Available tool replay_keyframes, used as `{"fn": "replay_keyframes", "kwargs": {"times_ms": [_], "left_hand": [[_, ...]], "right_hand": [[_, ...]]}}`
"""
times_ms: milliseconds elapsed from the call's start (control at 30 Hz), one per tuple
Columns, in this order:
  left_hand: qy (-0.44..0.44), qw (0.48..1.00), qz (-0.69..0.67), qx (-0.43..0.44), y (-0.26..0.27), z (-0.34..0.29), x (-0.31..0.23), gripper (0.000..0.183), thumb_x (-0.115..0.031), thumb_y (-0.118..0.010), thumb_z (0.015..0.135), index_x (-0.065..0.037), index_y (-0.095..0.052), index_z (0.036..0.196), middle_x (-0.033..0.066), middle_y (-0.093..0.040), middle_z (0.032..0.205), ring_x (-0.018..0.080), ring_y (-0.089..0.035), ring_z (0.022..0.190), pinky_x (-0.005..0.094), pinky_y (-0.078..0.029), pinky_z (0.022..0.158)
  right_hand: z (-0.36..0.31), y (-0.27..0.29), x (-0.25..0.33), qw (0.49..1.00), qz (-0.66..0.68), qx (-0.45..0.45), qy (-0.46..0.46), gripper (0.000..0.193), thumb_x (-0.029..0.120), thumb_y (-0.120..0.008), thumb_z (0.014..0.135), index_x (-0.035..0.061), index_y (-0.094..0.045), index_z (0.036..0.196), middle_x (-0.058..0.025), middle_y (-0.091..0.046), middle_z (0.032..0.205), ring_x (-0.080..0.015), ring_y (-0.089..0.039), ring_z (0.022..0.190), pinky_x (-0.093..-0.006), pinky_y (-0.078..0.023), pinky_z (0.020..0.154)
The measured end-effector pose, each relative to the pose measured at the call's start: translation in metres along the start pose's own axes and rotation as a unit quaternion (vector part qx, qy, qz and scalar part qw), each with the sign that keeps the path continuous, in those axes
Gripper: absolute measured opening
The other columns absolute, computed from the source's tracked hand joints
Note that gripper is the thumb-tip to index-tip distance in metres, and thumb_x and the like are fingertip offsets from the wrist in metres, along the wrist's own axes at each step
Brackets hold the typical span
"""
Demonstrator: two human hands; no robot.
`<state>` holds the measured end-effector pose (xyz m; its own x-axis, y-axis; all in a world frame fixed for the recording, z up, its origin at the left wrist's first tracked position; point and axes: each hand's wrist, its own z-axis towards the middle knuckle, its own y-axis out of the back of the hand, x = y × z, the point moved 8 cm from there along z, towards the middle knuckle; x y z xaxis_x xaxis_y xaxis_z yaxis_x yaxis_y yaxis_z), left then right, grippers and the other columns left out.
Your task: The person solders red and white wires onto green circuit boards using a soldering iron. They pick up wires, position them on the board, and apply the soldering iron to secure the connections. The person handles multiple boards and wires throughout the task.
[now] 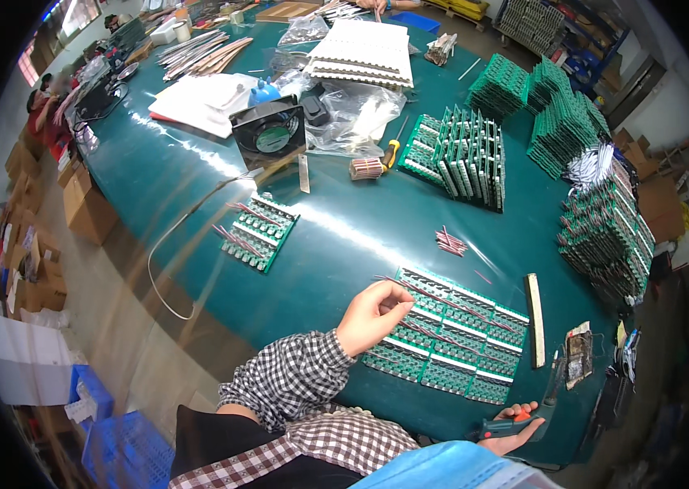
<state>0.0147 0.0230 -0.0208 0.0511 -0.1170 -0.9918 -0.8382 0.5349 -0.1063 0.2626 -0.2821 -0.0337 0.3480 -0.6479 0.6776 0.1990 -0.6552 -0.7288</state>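
Note:
My left hand (370, 316) is over the left part of a panel of green circuit boards (450, 368), its thumb and fingertips pinched together. Whatever lies between those fingertips is too small to make out. Thin reddish-brown wires (475, 312) lie across the panel, some starting close beside these fingers. At the panel's lower right, my right hand (515, 428) grips a dark green soldering gun (495, 427) with an orange trigger. Its narrow tip points up and away, next to a small worn metal tray (579, 355).
A pale strip (535, 320) lies right of the panel, and a small wire pile (451, 242) beyond it. Farther off are another wired board (260, 232), a black fan (269, 133), a screwdriver (391, 153) and stacked boards (472, 155). More stacks (605, 232) line the right edge.

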Motion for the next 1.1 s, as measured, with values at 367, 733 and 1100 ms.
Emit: {"fn": "replay_keyframes", "kwargs": {"times_ms": [367, 733, 1100], "left_hand": [[0.002, 1.000, 0.008, 0.005, -0.0003, 0.0000, 0.0022, 0.012, -0.009, -0.060, 0.085, 0.000, -0.059, 0.094, 0.0016, -0.058, 0.089, 0.0061, -0.055, 0.077, 0.0212, -0.046, 0.070], [-0.012, 1.000, 0.008, -0.003, -0.0003, 0.0002, -0.0042, 0.010, -0.007, -0.060, 0.084, 0.001, -0.058, 0.090, 0.0031, -0.052, 0.088, 0.0068, -0.053, 0.071, 0.0214, -0.046, 0.064], [-0.004, 1.000, 0.021, 0.001, 0.0011, -0.0010, -0.0041, 0.011, -0.007, -0.060, 0.084, 0.000, -0.059, 0.093, 0.0023, -0.056, 0.090, 0.0066, -0.055, 0.077, 0.0213, -0.046, 0.069]], "right_hand": [[-0.0024, -0.0026, 0.0011, 1.000, -0.017, -0.011, 0.010, 0.034, 0.034, -0.055, 0.089, 0.0044, -0.047, 0.104, -0.0020, -0.054, 0.081, -0.0116, -0.056, 0.069, -0.0224, -0.053, 0.058], [-0.0003, -0.0011, 0.0001, 1.000, 0.001, 0.003, 0.000, 0.034, 0.034, -0.054, 0.090, 0.0038, -0.046, 0.103, -0.0039, -0.054, 0.083, -0.0138, -0.057, 0.069, -0.0241, -0.054, 0.061], [0.0014, 0.0002, -0.0013, 0.999, 0.020, 0.027, -0.011, 0.033, 0.034, -0.053, 0.090, 0.0039, -0.046, 0.103, -0.0047, -0.056, 0.085, -0.0149, -0.058, 0.071, -0.0255, -0.054, 0.061]]}}
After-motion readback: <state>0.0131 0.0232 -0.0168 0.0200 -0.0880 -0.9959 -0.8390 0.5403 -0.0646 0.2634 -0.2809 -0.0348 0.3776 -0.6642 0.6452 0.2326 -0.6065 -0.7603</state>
